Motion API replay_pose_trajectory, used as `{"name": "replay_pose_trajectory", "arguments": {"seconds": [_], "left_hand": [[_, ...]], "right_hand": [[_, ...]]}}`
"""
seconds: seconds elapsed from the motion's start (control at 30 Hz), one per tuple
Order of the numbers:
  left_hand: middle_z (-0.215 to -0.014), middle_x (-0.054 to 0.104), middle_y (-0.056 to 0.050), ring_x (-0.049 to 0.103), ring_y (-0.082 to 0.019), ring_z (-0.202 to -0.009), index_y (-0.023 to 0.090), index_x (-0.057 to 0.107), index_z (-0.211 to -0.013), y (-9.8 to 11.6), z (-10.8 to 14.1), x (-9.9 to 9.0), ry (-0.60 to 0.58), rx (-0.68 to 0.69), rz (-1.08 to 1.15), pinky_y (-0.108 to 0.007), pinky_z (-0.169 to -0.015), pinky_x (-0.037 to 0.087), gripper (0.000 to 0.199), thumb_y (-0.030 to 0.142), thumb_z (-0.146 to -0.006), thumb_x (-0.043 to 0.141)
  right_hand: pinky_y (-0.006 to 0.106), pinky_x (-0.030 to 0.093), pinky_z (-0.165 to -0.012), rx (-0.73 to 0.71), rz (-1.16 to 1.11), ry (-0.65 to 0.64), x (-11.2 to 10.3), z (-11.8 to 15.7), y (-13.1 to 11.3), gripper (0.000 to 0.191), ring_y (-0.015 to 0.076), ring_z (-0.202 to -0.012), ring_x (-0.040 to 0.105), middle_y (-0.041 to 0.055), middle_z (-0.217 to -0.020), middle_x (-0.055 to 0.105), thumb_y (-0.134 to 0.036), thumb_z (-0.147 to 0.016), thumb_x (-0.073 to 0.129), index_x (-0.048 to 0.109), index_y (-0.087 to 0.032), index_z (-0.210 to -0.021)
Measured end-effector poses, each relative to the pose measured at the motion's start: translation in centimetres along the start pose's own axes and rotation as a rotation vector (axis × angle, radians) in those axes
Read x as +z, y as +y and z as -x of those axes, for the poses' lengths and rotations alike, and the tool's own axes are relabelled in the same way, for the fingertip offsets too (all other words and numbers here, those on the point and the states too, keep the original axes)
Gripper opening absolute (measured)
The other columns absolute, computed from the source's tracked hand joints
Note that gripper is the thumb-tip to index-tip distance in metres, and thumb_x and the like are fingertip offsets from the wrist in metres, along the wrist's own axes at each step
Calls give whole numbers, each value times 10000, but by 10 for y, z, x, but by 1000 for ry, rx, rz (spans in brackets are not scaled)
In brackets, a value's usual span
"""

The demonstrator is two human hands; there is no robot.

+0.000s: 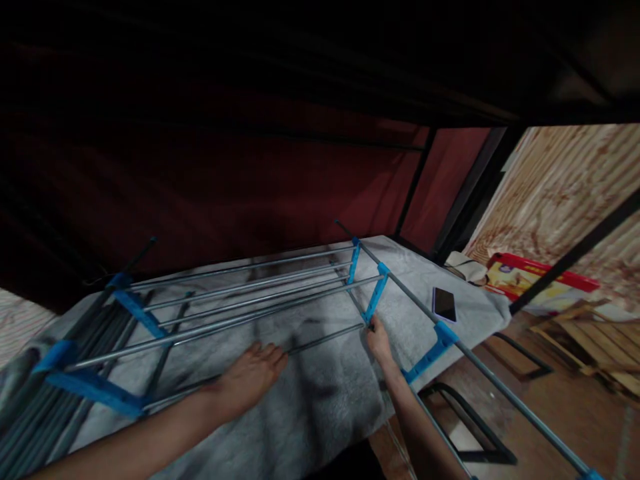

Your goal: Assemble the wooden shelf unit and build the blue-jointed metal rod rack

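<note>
A rack frame of grey metal tubes (280, 291) and blue plastic brackets lies across the cloth in front of me. My left hand (257, 373) is closed around the lower near tube (320, 339), palm down, at about its middle. At that tube's right end my right hand (379, 341) pinches the joint below a blue bracket (377, 293); the fingertips are partly hidden. Another blue bracket (433, 353) sits nearer me on the long right-hand tube (520, 400). On the left, two blue brackets (95, 392) join the other tube ends.
A grey cloth (330, 393) covers the tabletop. Several loose tubes (45, 407) lie bundled at the left. A phone (444, 304) rests to the right. Beyond the table are a red and yellow box (540, 277), wooden slats (595, 343) and a black metal frame (475, 427).
</note>
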State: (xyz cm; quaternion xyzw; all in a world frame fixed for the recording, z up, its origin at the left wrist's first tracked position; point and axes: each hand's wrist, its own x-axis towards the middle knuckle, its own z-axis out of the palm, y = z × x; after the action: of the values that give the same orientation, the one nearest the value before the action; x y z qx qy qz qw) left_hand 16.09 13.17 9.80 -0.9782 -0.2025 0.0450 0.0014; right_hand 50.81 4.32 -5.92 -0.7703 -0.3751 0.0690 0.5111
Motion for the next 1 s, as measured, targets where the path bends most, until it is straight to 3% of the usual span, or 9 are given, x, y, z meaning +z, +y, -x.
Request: {"name": "replay_pose_trajectory", "arguments": {"seconds": [0.07, 0.17, 0.27, 0.37, 0.47, 0.63, 0.8, 1.0], "left_hand": [[-1348, 609, -138, 554, -301, -1249, 185, 581, -1328, 12, -28, 29, -102, -90, 11, -505, -1074, 398, 504, 78, -863, 421], [-1415, 550, -169, 516, -302, -1299, 127, 518, -1383, 13, -50, 62, -155, -240, 71, -475, -1061, 423, 518, 98, -881, 394], [-1404, 569, -136, 532, -257, -1292, 159, 545, -1346, 5, -61, 82, -156, -266, 118, -421, -1054, 433, 541, 39, -862, 335], [-1351, 614, -120, 591, -232, -1225, 183, 538, -1329, -4, -66, 94, -124, -303, 234, -381, -1015, 463, 463, 122, -927, 317], [-1248, 676, -110, 656, -227, -1116, 183, 535, -1296, -6, -65, 101, -67, -380, 314, -351, -930, 504, 417, 255, -998, 252], [-1175, 708, -81, 685, -214, -1053, 210, 563, -1203, 0, -59, 101, 12, -432, 269, -320, -879, 509, 389, 290, -1018, 230], [-1138, 719, -88, 697, -225, -1020, 205, 560, -1203, -3, -60, 98, 49, -405, 262, -336, -835, 520, 391, 288, -1020, 225], [-1147, 716, -94, 692, -222, -1025, 197, 558, -1214, 0, -57, 102, 30, -370, 278, -346, -850, 518, 389, 260, -1013, 231]], "right_hand": [[332, 478, -911, -10, 16, -26, -2, -4, 2, 469, 210, -970, 628, 67, -1024, 700, -110, -697, 429, 645, -189, -1105], [294, 480, -843, -17, 33, -39, -2, -10, 6, 413, 199, -866, 622, 53, -919, 690, -69, -671, 431, 669, -196, -983], [274, 468, -792, -4, 96, 15, 2, -12, 8, 421, 194, -811, 607, 59, -878, 664, -31, -653, 443, 672, -195, -966], [275, 459, -787, -19, 198, 65, 8, -11, 8, 399, 195, -807, 598, 71, -899, 643, -22, -679, 453, 665, -189, -973], [270, 454, -786, -48, 232, 40, 10, -8, 8, 389, 191, -817, 589, 68, -910, 634, -17, -697, 450, 657, -188, -978], [252, 453, -772, -43, 254, 5, 10, -3, 6, 369, 178, -805, 574, 56, -886, 627, 3, -701, 441, 640, -186, -948], [267, 458, -809, -29, 298, 57, 14, 3, 1, 409, 188, -839, 577, 76, -931, 624, 1, -713, 442, 628, -166, -1037], [280, 459, -822, -5, 237, 64, 16, 2, -2, 367, 185, -840, 567, 76, -928, 625, -22, -721, 431, 632, -160, -995]]}}
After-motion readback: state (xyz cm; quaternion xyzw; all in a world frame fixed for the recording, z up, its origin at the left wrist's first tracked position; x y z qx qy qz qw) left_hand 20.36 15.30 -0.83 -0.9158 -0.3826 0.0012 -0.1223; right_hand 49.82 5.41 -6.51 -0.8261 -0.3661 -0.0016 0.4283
